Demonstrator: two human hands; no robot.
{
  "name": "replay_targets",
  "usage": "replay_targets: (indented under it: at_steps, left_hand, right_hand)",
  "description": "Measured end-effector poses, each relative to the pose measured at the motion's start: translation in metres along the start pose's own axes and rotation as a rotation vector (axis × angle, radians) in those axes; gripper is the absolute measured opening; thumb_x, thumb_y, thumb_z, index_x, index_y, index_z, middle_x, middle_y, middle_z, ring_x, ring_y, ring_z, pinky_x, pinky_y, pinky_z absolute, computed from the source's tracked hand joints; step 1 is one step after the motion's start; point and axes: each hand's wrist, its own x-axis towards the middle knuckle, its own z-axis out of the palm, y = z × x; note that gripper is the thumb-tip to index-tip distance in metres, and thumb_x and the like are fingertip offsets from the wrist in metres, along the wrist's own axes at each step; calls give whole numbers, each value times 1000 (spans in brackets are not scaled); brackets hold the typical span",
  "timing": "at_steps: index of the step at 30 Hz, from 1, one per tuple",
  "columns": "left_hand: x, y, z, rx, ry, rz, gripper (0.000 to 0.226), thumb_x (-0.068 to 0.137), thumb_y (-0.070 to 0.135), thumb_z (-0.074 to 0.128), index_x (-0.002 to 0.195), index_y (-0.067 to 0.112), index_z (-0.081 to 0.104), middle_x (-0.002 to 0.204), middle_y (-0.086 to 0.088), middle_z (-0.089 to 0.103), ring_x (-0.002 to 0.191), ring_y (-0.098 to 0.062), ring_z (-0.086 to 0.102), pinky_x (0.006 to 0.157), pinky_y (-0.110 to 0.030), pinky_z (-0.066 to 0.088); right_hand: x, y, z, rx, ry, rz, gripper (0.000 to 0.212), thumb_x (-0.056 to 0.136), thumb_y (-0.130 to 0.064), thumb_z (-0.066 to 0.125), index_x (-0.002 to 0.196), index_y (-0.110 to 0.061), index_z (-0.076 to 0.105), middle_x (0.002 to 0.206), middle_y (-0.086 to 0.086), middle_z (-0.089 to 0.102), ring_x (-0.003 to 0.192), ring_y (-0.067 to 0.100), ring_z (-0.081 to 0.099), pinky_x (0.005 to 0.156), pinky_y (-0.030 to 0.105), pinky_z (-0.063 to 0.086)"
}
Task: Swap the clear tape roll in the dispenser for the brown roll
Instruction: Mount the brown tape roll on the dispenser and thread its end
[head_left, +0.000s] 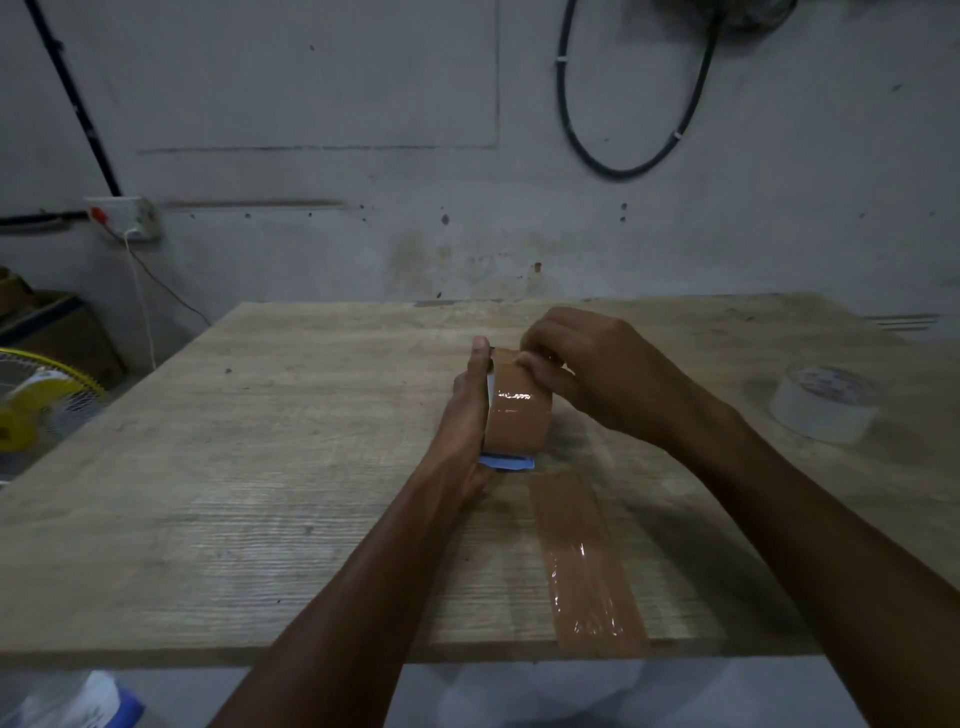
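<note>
The brown tape roll sits in the blue dispenser at the middle of the wooden table. My left hand grips the dispenser along its left side, thumb up. At the roll's far top edge, my right hand has its fingers pinched on the tape. The clear tape roll lies flat on the table at the far right, apart from both hands. Most of the dispenser is hidden behind the roll and my left hand.
A strip of brown tape is stuck to the table, running to its front edge. A yellow fan and cardboard boxes stand left of the table. A grey wall with a socket and a hanging cable is behind.
</note>
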Motion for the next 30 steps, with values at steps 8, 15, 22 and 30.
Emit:
replay_targets:
  at_steps: [8,15,22,30]
  left_hand:
    - [-3,1,1,-21,-25,10,71,91,65,47,118,3,65,88,-18,69,66,-26,67,69,-39,55]
    - [-5,2,3,-82,-54,41,75,89,68,49,118,0,66,85,-15,69,61,-22,66,65,-37,54]
    - [-5,1,4,-133,-181,21,101,62,75,74,134,6,55,112,-21,67,77,-27,69,71,-40,56]
    - [-15,8,6,-98,-236,16,73,75,40,64,134,-1,53,98,-16,71,78,-25,72,63,-37,60]
  right_hand:
    - [3,3,7,126,79,190,4,91,-13,66,90,-10,68,77,-7,60,62,-4,47,62,4,37]
    - [7,-1,10,260,146,382,7,93,-17,67,91,-12,71,73,-11,62,60,-6,54,61,4,45]
    - [4,0,13,355,154,545,11,95,-23,64,88,-15,69,77,-8,65,67,0,61,61,14,50]
    - [0,3,4,180,157,419,7,95,-16,61,92,-11,65,77,-11,54,65,-2,49,61,8,39]
